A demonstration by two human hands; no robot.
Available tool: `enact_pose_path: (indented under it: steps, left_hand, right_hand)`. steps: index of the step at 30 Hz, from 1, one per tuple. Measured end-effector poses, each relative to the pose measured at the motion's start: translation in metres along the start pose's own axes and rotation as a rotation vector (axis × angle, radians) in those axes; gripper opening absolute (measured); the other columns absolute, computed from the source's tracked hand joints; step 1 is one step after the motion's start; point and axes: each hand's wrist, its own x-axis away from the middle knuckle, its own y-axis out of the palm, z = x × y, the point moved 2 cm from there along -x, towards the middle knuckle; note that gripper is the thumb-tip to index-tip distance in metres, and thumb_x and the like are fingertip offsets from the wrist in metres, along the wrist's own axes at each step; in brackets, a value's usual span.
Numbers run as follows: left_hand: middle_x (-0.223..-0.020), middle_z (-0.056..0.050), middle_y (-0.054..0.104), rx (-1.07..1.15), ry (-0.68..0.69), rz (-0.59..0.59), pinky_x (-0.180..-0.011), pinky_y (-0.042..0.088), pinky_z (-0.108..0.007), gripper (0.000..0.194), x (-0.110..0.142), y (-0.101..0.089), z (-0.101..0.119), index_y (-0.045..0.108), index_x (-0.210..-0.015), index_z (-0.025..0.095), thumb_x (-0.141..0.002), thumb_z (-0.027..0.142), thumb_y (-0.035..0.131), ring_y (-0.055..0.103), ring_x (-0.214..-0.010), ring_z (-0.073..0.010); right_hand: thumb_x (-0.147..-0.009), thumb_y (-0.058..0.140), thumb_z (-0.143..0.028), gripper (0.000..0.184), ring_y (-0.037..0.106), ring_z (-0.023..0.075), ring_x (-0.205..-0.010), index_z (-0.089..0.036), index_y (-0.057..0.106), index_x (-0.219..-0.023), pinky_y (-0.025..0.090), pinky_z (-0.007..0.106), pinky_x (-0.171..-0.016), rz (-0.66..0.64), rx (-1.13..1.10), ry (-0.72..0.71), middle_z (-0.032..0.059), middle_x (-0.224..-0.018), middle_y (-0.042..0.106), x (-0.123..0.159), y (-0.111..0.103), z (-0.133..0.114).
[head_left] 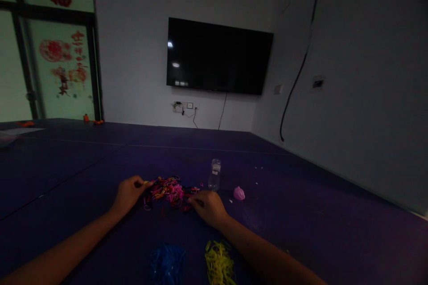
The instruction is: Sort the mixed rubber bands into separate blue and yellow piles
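Observation:
A loose heap of small mixed rubber bands [172, 190], pink, red, yellow and dark, lies on the purple surface between my hands. At its left edge my left hand [129, 193] has thumb and finger pinched, with a bit of yellow band showing at the tips. My right hand [210, 207] is closed in a pinch at the heap's right edge; what is between its fingertips is too dark to make out. Nearer to me are a pile of blue bands [167, 262] and a pile of yellow bands [219, 263], the latter beside my right forearm.
A clear bottle [214, 180] stands just beyond my right hand, and a crumpled-looking pink object [239, 193] sits right of it. Small white scraps lie nearby. A television [219, 55] hangs on the far wall; orange items [86, 118] lie by the glass door.

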Motion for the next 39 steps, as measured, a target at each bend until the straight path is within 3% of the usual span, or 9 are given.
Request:
enact_pose_path:
  steps: [8, 15, 22, 27, 35, 39]
  left_hand:
    - [-0.057, -0.001, 0.064, 0.057, 0.094, -0.099, -0.048, 0.04, -0.025, 0.039, 0.001, 0.0, 0.002, 0.067, -0.068, 0.019, -0.075, 0.051, 0.046, 0.059, -0.055, -0.0191]
    - [-0.059, -0.002, 0.064, 0.017, 0.107, -0.054, -0.053, 0.044, -0.027, 0.042, -0.006, 0.005, -0.01, 0.063, -0.065, 0.017, -0.077, 0.049, 0.039, 0.06, -0.057, -0.0195]
    - [-0.061, -0.003, 0.066, -0.028, 0.145, -0.058, -0.054, 0.046, -0.027, 0.04, -0.004, 0.002, -0.005, 0.063, -0.066, 0.018, -0.08, 0.046, 0.038, 0.062, -0.057, -0.0195]
    - [-0.078, -0.004, 0.071, 0.017, 0.304, -0.086, -0.065, 0.05, -0.028, 0.03, 0.0, 0.007, 0.005, 0.067, -0.076, 0.019, -0.079, 0.04, 0.046, 0.065, -0.072, -0.02]
    - [-0.076, -0.003, 0.069, -0.014, 0.588, -0.228, -0.069, 0.049, -0.027, 0.021, 0.013, 0.02, 0.018, 0.068, -0.075, 0.02, -0.081, 0.029, 0.05, 0.064, -0.074, -0.0176]
    - [-0.072, -0.003, 0.069, -0.043, 0.645, -0.262, -0.068, 0.048, -0.029, 0.019, 0.014, 0.023, 0.014, 0.068, -0.074, 0.02, -0.081, 0.026, 0.051, 0.062, -0.072, -0.0179]
  right_hand:
    - [-0.086, 0.048, -0.025, 0.021, 0.059, 0.0127, -0.066, -0.02, 0.068, -0.08, 0.036, 0.02, -0.057, 0.014, -0.049, 0.002, 0.0024, -0.074, 0.067, 0.0, 0.001, 0.001]
    - [-0.086, 0.049, -0.025, 0.022, 0.058, 0.0123, -0.063, -0.019, 0.067, -0.076, 0.033, 0.02, -0.054, 0.018, -0.018, -0.004, 0.0014, -0.068, 0.064, 0.0, 0.0, 0.0]
    - [-0.087, 0.048, -0.026, 0.022, 0.057, 0.0122, -0.061, -0.019, 0.066, -0.076, 0.033, 0.02, -0.054, 0.027, -0.026, -0.02, 0.0013, -0.067, 0.064, 0.0, 0.002, 0.0]
    - [-0.086, 0.048, -0.026, 0.021, 0.059, 0.013, -0.065, -0.02, 0.067, -0.079, 0.034, 0.02, -0.056, 0.015, -0.022, -0.017, 0.0021, -0.072, 0.066, 0.0, 0.003, 0.002]
    - [-0.086, 0.049, -0.026, 0.021, 0.06, 0.0121, -0.064, -0.021, 0.068, -0.078, 0.034, 0.02, -0.054, 0.015, 0.006, 0.003, 0.001, -0.071, 0.066, 0.0, 0.002, 0.0]
    - [-0.086, 0.05, -0.027, 0.02, 0.059, 0.0119, -0.064, -0.02, 0.067, -0.078, 0.032, 0.02, -0.053, 0.016, 0.021, -0.002, 0.0005, -0.069, 0.066, 0.0, 0.002, -0.001]
